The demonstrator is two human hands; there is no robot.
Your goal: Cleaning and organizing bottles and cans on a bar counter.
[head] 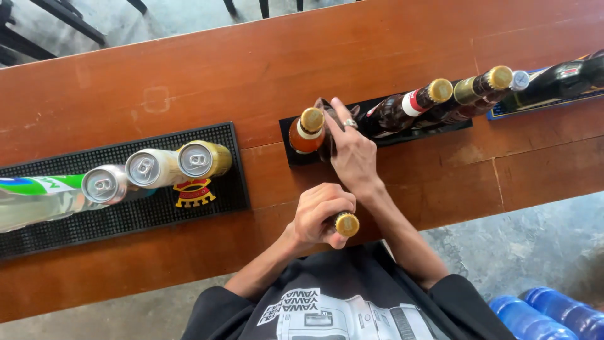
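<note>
Bottles stand in a row on the black bar mat (296, 157) at the right half of the long wooden counter (251, 75), and the person is working at the near end of this row. The left hand (321, 215) is closed around the neck of a brown bottle with a gold cap (346, 224), which it holds close to the body, above the near edge of the counter and not yet on any mat. The right hand (352, 154) reaches forward with the fingers stretched; it touches a dark bottle (327, 129) standing on the mat, just beside an amber bottle with a gold cap and white neck label (308, 129), but I cannot tell if the fingers really grip it or only steady it. Further right on the same mat I count more bottles already in place: one with a red and white label (415, 102), one with a gold foil neck (484, 83) and one with a white cap (519, 80). A dark green bottle (560, 79) stands on a blue mat (503, 110) beyond. On the left mat (126, 214) three cans (151, 167) and a clear bottle with green label (38, 195) are lined up. So, as I judge it, the row is mostly arranged, and the bottle in the left hand remains to be placed.
</note>
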